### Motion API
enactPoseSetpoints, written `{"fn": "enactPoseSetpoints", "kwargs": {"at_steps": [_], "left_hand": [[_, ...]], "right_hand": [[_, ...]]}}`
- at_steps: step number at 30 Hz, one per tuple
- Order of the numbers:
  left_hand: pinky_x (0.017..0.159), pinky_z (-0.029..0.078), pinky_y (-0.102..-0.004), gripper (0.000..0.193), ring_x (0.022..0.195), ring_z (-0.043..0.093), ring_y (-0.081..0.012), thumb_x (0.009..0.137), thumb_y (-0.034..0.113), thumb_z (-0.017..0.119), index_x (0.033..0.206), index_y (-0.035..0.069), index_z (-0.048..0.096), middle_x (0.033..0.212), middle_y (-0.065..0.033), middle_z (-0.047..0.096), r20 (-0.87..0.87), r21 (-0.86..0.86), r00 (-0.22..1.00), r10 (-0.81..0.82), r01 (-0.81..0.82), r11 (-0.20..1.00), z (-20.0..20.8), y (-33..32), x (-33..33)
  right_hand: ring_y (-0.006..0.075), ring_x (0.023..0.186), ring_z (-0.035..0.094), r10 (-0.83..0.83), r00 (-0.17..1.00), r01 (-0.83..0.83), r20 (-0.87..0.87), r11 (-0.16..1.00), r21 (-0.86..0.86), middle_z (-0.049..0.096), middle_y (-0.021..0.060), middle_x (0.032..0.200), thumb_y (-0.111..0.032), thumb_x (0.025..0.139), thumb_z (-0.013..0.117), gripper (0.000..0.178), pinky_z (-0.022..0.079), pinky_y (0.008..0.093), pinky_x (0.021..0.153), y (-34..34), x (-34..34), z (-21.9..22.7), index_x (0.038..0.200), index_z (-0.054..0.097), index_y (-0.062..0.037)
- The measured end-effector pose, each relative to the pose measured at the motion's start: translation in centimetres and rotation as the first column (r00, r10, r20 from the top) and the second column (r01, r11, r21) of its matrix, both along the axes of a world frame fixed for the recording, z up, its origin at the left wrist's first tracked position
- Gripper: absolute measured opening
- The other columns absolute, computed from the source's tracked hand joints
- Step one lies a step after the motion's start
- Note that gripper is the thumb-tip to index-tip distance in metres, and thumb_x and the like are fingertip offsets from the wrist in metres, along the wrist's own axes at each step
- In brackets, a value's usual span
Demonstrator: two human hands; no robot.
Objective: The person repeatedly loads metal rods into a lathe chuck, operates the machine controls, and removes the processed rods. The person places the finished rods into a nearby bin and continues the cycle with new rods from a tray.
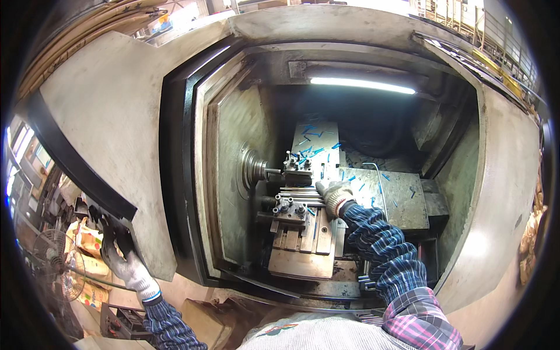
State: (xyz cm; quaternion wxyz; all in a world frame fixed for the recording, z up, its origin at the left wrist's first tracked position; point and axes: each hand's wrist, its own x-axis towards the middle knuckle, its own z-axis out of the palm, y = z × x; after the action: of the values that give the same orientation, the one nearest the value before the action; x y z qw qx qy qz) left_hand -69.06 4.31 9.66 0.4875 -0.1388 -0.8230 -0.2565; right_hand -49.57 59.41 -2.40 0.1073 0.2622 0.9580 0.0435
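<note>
My right hand (335, 197), in a pale work glove, reaches into the lathe. Its fingers are curled at the right ends of several thin metal rods (300, 196), which lie side by side between two tool posts. The rear tool post (298, 165) stands close to the chuck (254, 167), from which a short metal piece (273, 171) sticks out. Nearer to me is the front tool post (290, 211), with bolts on top. Down at the left, my left hand (123, 259), in a white glove with dark fingers, is spread beside the lower edge of the machine's panel (131, 245).
Blue shavings (315, 153) litter the slide and the metal cover (396, 195) at the right. A thin pipe (382, 186) rises there. A lamp (361, 86) glows at the back. The door frame (181, 163) borders the opening. A fan (55, 256) stands at far left.
</note>
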Motion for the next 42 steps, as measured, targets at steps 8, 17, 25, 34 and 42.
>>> {"fn": "enactPoseSetpoints", "kwargs": {"at_steps": [8,17,25,34,42], "left_hand": [[0.115,0.039,-0.0492,0.038,0.129,0.059,-0.036,0.108,0.022,0.059,0.139,0.002,0.065,0.14,-0.0167,0.067,-0.067,0.0,0.994,-0.082,0.082,0.997,1.3,1.8,1.5],[0.122,0.036,-0.0527,0.042,0.139,0.053,-0.0379,0.093,0.008,0.064,0.134,0.007,0.068,0.143,-0.0155,0.061,-0.117,0.01,0.967,-0.225,0.227,0.974,3.9,3.2,3.4],[0.118,0.039,-0.0609,0.058,0.135,0.054,-0.0431,0.075,0.01,0.07,0.133,0.008,0.068,0.138,-0.0172,0.061,-0.081,0.013,0.916,-0.393,0.395,0.919,5.3,1.3,3.1],[0.107,0.046,-0.0599,0.056,0.122,0.06,-0.0331,0.079,0.031,0.087,0.128,0.011,0.068,0.123,-0.011,0.06,-0.172,0.116,0.813,-0.557,0.578,0.808,5.5,1.3,1.5],[0.111,0.043,-0.0634,0.05,0.129,0.056,-0.0329,0.084,0.031,0.082,0.129,0.016,0.067,0.126,-0.0076,0.06,-0.154,0.111,0.724,-0.672,0.688,0.717,4.5,0.0,0.6]], "right_hand": [[0.0405,0.115,0.071,-0.004,0.992,0.017,0.13,0.995,-0.094,0.073,0.0214,0.122,-0.038,0.062,0.096,0.107,0.057,0.0565,0.091,-0.6,-0.8,-0.3,0.153,0.043,-0.0168],[0.0426,0.128,0.064,-0.227,0.971,0.238,0.07,0.92,-0.31,0.065,0.0267,0.139,-0.037,0.071,0.088,0.108,0.052,0.0484,0.107,-3.6,4.2,0.0,0.163,0.033,-0.017],[0.0439,0.12,0.068,-0.391,0.914,0.353,-0.108,0.898,-0.265,0.069,0.0297,0.128,-0.026,0.083,0.074,0.092,0.055,0.0488,0.101,-9.4,7.0,0.5,0.163,0.032,-0.0147],[0.0315,0.094,0.071,-0.441,0.839,0.421,-0.319,0.897,-0.135,0.073,0.0198,0.104,-0.024,0.087,0.074,0.065,0.056,0.04,0.082,-12.8,13.4,-6.5,0.146,0.055,-0.0045],[0.0325,0.096,0.071,-0.603,0.746,0.527,-0.283,0.794,-0.304,0.07,0.0212,0.11,-0.019,0.085,0.072,0.069,0.058,0.0383,0.085,-16.1,16.4,-9.5,0.147,0.048,0.0018]]}}
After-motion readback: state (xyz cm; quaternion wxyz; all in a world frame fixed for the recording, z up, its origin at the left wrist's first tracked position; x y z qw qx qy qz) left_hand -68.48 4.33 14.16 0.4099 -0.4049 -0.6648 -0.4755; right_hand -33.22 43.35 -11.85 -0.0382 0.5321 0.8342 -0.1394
